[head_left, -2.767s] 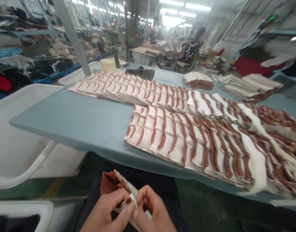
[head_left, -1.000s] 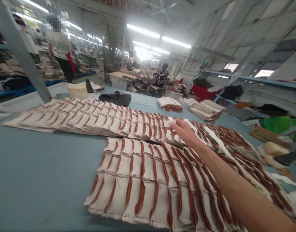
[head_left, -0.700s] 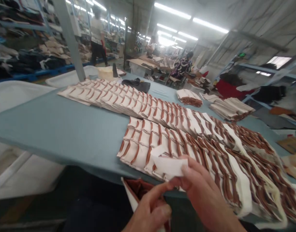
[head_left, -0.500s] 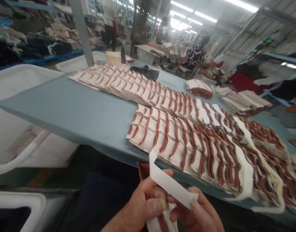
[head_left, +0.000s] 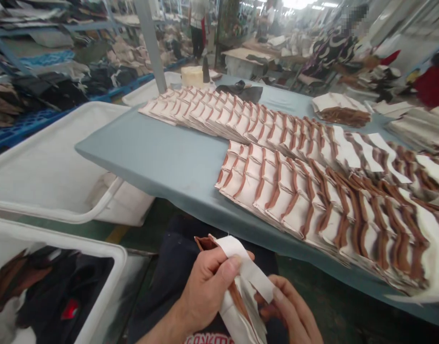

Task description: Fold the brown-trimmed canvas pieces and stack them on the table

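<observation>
My left hand (head_left: 208, 282) is closed around a folded brown-and-cream fabric piece (head_left: 237, 306), its thumb pressing a white strip (head_left: 253, 277) against it. The strip runs across the top of the piece to the right. There, my right hand (head_left: 291, 306) pinches the strip's other end between thumb and finger; its lower fingers are partly hidden. Both hands are over my lap, below the table's front edge. On the table lie overlapping rows of similar cream pieces with brown edges (head_left: 273, 186), just beyond the hands.
The blue-grey table (head_left: 162, 157) slants across the view. More white strips (head_left: 372, 153) lie over the rows at right. White bins (head_left: 108, 107) stand at left, the nearer one holding dark cloth (head_left: 65, 291). A grey post (head_left: 149, 48) rises behind; a person in patterned clothing (head_left: 330, 52) sits farther back.
The strip's free upper end now lies down on the fabric piece under my left thumb. My right hand still pinches its other end. The view has turned left and downward.
</observation>
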The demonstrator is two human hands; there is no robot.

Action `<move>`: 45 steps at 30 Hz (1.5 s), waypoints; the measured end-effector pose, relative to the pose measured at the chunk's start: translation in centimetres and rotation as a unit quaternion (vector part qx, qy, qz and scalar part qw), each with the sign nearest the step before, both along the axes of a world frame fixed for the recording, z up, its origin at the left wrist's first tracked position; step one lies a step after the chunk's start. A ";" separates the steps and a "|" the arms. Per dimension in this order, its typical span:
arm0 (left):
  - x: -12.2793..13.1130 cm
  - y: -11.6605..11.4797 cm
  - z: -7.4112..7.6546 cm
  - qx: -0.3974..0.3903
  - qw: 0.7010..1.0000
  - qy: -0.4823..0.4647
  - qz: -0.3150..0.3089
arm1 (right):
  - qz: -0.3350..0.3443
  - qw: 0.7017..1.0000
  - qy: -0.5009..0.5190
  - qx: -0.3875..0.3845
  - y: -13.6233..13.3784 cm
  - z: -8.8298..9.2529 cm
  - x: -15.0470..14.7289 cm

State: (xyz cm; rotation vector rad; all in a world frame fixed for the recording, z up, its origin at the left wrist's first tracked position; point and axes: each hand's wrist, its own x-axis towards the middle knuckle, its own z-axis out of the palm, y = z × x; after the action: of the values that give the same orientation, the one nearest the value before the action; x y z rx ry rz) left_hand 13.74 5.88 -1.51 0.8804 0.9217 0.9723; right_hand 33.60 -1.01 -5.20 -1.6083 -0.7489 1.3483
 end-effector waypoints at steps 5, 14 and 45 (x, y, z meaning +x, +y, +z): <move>-0.8 -0.6 1.6 0.170 0.972 0.161 -0.037 | 0.117 0.972 -0.167 0.116 3.5 3.4 0.7; 0.1 -0.4 1.7 0.272 0.940 0.188 -0.082 | 0.222 0.951 -0.049 0.210 6.9 7.5 -5.5; -2.3 -1.2 -0.8 -0.076 0.995 -0.059 -0.037 | 0.252 0.913 0.316 -0.053 7.1 4.4 -5.9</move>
State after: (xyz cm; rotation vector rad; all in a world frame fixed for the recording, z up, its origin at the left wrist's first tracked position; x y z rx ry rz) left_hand 11.41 4.71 -2.31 0.7164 0.8444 0.8690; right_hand 27.73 6.10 -0.81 -0.9618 -0.7083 2.1684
